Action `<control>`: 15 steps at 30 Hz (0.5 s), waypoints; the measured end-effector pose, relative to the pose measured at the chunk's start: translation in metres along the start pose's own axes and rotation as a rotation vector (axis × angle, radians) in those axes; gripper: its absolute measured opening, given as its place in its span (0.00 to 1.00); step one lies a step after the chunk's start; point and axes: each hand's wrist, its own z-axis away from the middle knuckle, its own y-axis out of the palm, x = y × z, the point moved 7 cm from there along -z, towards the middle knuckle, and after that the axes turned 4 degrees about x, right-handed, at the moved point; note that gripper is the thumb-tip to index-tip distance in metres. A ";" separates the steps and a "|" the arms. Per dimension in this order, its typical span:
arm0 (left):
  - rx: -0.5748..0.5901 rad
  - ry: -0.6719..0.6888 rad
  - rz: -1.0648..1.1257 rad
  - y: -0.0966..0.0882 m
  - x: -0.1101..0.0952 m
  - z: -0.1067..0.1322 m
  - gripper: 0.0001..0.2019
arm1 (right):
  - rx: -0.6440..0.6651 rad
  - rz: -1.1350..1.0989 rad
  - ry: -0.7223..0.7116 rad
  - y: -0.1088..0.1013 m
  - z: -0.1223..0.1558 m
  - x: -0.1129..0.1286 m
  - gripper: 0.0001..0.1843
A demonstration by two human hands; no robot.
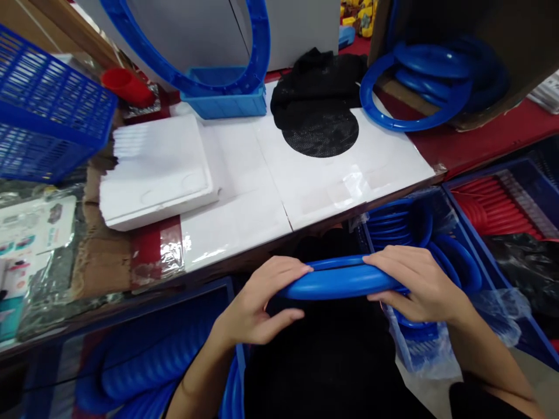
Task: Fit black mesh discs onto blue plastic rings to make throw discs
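A blue plastic ring (340, 284) is held almost edge-on in front of my body, below the table's front edge. A narrow dark gap runs along its upper side. My left hand (266, 299) grips its left end, fingers on top and thumb below. At the right end, my right hand (410, 282) is closed on it in the same way. On the white table top (244, 215) lies a round piece of black mesh (323, 134), beside a heap of black mesh (314, 87).
A white foam block (157, 169) and a blue bin (227, 99) stand on the table. A large blue ring (259, 41) is upright behind. More rings (419, 119) spill from a cardboard box at right. Crates of blue rings (393, 224) and red rings (502, 203) stand below.
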 end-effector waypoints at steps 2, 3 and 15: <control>0.052 0.002 -0.128 0.011 -0.008 -0.014 0.34 | 0.029 0.029 0.008 0.005 -0.002 0.002 0.25; 0.047 0.010 -0.190 0.013 -0.012 -0.021 0.34 | 0.030 0.041 0.012 0.006 -0.003 0.003 0.24; -0.117 -0.008 -0.131 0.010 0.005 -0.018 0.24 | -0.007 0.164 0.086 0.021 -0.013 0.014 0.24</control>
